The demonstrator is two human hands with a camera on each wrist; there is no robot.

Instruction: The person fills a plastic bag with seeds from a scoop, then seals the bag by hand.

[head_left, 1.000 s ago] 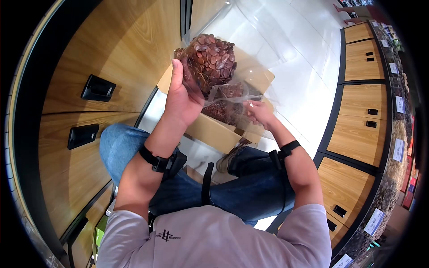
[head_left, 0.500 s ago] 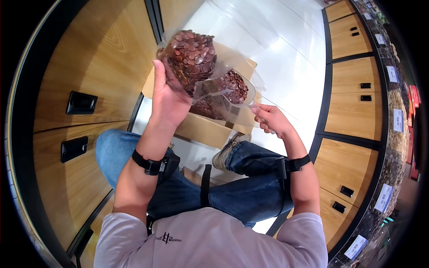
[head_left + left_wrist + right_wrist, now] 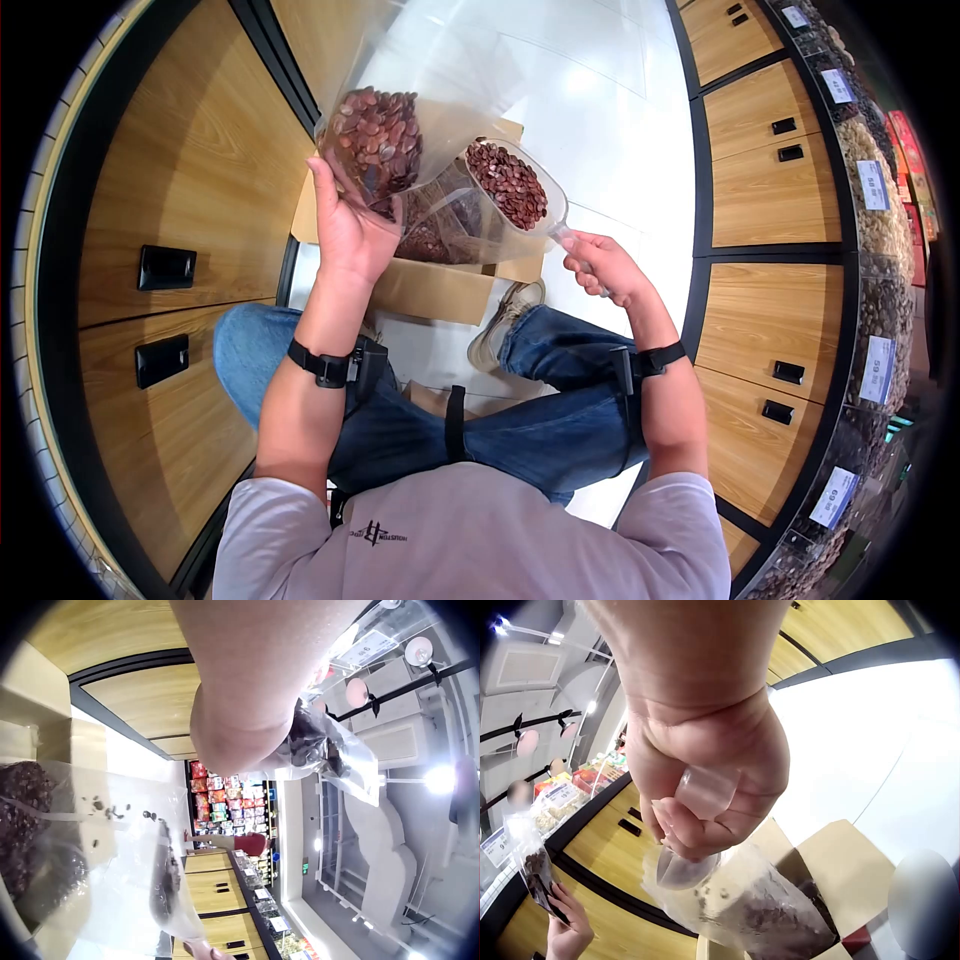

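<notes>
Item 1: carton (image 3: 435, 292), cardboard, flaps raised, on the white floor (image 3: 620, 130); landmark for every entry below.

Item 2: large clear sack (image 3: 450, 235), inside the carton, holding flat reddish-brown seeds.

Item 3: clear bag (image 3: 378, 138), above the carton's left side, bulging with flat seeds of the same reddish brown; the upper film is loose and reaches beyond the carton's far edge.

Item 4: left hand (image 3: 352, 238), above the carton's near left corner; thumb raised along the clear bag, fingers bent at its far side, the grip closed on the lower part of the bag.

Item 5: transparent scoop (image 3: 561, 205), above the carton's right side, loaded with seeds, mouth toward the carton's far left. Whether its edge touches the film of the clear bag cannot be told.

Item 6: right hand (image 3: 607, 268), just right of the carton; fingers curled round the scoop's handle, the grip narrow and firm on it.

Item 7: shoe (image 3: 505, 325), light-coloured, just on the near side of the carton.

Item 8: wooden cabinets (image 3: 190, 160), black handles, left of the carton; a second row (image 3: 770, 200) well to the right, topped with loose goods and price labels (image 3: 873, 185).
</notes>
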